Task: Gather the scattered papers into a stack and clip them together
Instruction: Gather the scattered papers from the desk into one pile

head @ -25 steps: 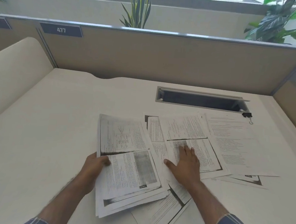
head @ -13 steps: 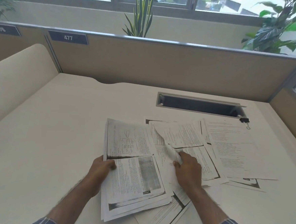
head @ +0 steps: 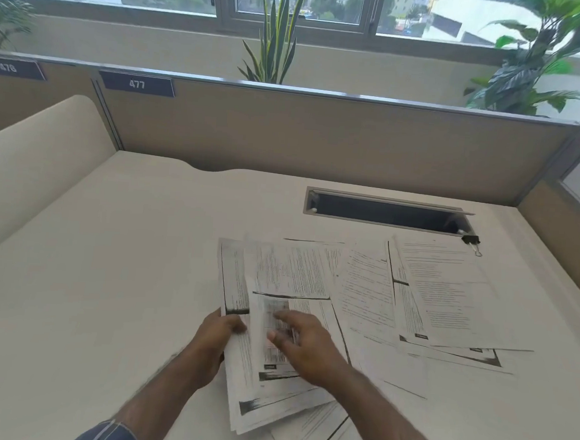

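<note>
A loose stack of printed papers [head: 269, 393] lies on the white desk in front of me. My left hand [head: 217, 338] grips the stack's left edge, thumb on top. A freshly added sheet [head: 292, 271] lies on top of the stack, and my right hand [head: 302, 344] rests on it with fingers spread and nearly straight. Several more sheets [head: 445, 292] lie fanned out to the right, overlapping one another. A black binder clip [head: 472, 240] sits on the desk beyond them, by the right end of the cable slot.
The white desk [head: 124, 259] is enclosed by tan partition walls [head: 322, 136] at the back and sides. A rectangular cable slot [head: 385, 212] is cut into the desk behind the papers. Plants stand behind the partition by the window.
My right hand picked up a sheet from the middle, carried it left and laid it on the stack in my left hand. The camera tilted upward.
</note>
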Available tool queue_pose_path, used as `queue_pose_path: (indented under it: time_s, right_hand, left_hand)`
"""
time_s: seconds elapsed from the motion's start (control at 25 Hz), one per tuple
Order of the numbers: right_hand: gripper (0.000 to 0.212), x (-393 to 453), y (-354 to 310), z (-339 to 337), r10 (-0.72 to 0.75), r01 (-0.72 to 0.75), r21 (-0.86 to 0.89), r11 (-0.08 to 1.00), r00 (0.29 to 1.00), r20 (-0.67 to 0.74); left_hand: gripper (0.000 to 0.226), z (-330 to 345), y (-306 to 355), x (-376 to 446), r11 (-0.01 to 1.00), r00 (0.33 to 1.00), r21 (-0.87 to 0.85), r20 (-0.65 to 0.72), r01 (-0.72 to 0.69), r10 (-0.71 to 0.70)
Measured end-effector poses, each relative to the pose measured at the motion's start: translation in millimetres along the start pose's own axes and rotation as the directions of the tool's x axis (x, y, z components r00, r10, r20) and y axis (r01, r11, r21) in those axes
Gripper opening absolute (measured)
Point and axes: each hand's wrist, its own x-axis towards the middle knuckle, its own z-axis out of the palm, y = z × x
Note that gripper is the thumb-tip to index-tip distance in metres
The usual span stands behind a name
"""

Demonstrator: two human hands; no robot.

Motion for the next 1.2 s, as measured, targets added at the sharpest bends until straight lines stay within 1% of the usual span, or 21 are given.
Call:
queue_pose_path:
  time_s: [0.04, 0.08, 0.2, 0.28, 0.36, 0.44, 0.48, 0.52, 0.56, 0.6, 0.64, 0.68, 0.72, 0.76, 0.8, 0.84, 0.88, 0.96, 1.04, 1.08, 1.2]
  right_hand:
    - [0.048, -0.1, -1.5, 7.6, -0.024, 0.026, -0.129, 0.991, 1.000, 0.017]
    - [0.047, -0.1, -2.5, 13.3, -0.042, 0.046, -0.203, 0.978, 0.999, 0.024]
    - [0.048, -1.1, -6.5, 21.1, -0.096, 0.101, -0.278, 0.955, 0.995, 0.032]
    - [0.049, -3.5, -5.6, 19.2, -0.122, 0.129, -0.272, 0.954, 0.992, 0.041]
    - [0.051, -5.7, -0.7, 9.7, -0.107, 0.103, -0.157, 0.982, 0.994, -0.018]
    - [0.056, -5.0, 6.2, -8.3, -0.039, 0.041, 0.010, 0.999, 0.981, -0.189]
    - [0.061, -4.5, 9.0, -19.9, 0.021, 0.008, 0.098, 0.995, 0.959, -0.282]
    - [0.067, -4.5, 11.0, -32.9, 0.100, -0.032, 0.197, 0.980, 0.933, -0.345]
    - [0.075, -4.8, 12.3, -47.1, 0.190, -0.073, 0.316, 0.946, 0.915, -0.356]
    - [0.082, -4.8, 13.2, -60.5, 0.272, -0.116, 0.447, 0.887, 0.914, -0.302]
    - [0.087, -5.0, 14.5, -72.1, 0.305, -0.141, 0.587, 0.797, 0.933, -0.190]
    - [0.087, -6.0, 16.3, -81.5, 0.271, -0.159, 0.721, 0.675, 0.962, -0.042]
    - [0.080, -8.9, 15.7, -88.7, 0.204, -0.189, 0.811, 0.554, 0.975, 0.088]
    - [0.068, -13.0, 13.5, -94.6, 0.141, -0.216, 0.862, 0.459, 0.975, 0.170]
    - [0.058, -16.4, 10.8, -98.8, 0.096, -0.229, 0.891, 0.391, 0.973, 0.208]
    - [0.051, -18.6, 9.6, -101.9, 0.074, -0.222, 0.906, 0.361, 0.975, 0.209]
    - [0.047, -19.6, 9.0, -104.8, 0.068, -0.193, 0.912, 0.361, 0.981, 0.181]
    - [0.045, -21.0, 5.8, -111.3, 0.111, -0.111, 0.897, 0.427, 0.991, 0.070]
    - [0.039, -23.6, 0.5, -117.3, 0.148, -0.047, 0.839, 0.541, 0.988, -0.040]
    - [0.034, -25.3, -2.6, -119.0, 0.139, -0.018, 0.806, 0.592, 0.987, -0.081]
    - [0.021, -30.4, -15.0, -115.8, 0.073, 0.122, 0.712, 0.691, 0.969, -0.237]
  left_hand:
    - [0.031, 2.0, 0.8, -1.5, 1.000, 1.000, -0.018, 0.009, 0.000, 0.000]
    - [0.026, 3.5, 1.7, -2.1, 0.999, 1.000, -0.039, 0.028, 0.002, -0.001]
    - [0.024, 5.4, 3.2, -3.9, 0.997, 0.993, -0.071, 0.114, -0.021, 0.029]
    - [0.016, 6.6, 1.6, -2.9, 0.994, 0.988, -0.025, 0.117, -0.103, 0.105]
    - [0.018, 5.8, 2.3, -3.9, 0.991, 0.985, -0.008, 0.103, -0.137, 0.137]
    - [0.024, 0.4, 11.7, -8.9, 0.990, 0.980, -0.031, 0.141, -0.139, 0.142]
    - [0.027, -4.5, 19.1, -12.4, 0.988, 0.972, -0.051, 0.183, -0.143, 0.149]
    - [0.030, -9.7, 27.4, -15.9, 0.987, 0.959, -0.069, 0.237, -0.143, 0.155]
    - [0.034, -14.3, 35.5, -19.1, 0.985, 0.941, -0.094, 0.295, -0.144, 0.166]
    - [0.038, -17.9, 43.0, -22.6, 0.982, 0.919, -0.124, 0.352, -0.143, 0.178]
    - [0.042, -19.5, 49.2, -25.4, 0.979, 0.896, -0.153, 0.403, -0.134, 0.185]
    - [0.048, -19.4, 54.6, -27.9, 0.978, 0.875, -0.171, 0.446, -0.124, 0.189]
    - [0.055, -17.8, 59.2, -30.2, 0.978, 0.853, -0.175, 0.488, -0.115, 0.188]
    - [0.061, -14.8, 62.9, -32.3, 0.980, 0.835, -0.161, 0.519, -0.114, 0.183]
    - [0.061, -11.2, 66.0, -33.8, 0.983, 0.825, -0.134, 0.537, -0.125, 0.178]
    - [0.055, -7.7, 68.9, -35.1, 0.985, 0.825, -0.093, 0.538, -0.148, 0.175]
    - [0.048, -5.1, 71.5, -35.9, 0.983, 0.833, -0.046, 0.525, -0.178, 0.175]
    - [0.045, -3.4, 77.2, -35.6, 0.971, 0.847, 0.005, 0.491, -0.238, 0.205]
    - [0.046, -2.6, 82.5, -35.9, 0.958, 0.826, -0.029, 0.499, -0.287, 0.262]
    - [0.045, -1.0, 84.9, -37.0, 0.951, 0.817, -0.063, 0.495, -0.304, 0.295]
    - [0.033, 9.6, 89.8, -42.2, 0.905, 0.819, -0.122, 0.388, -0.408, 0.422]
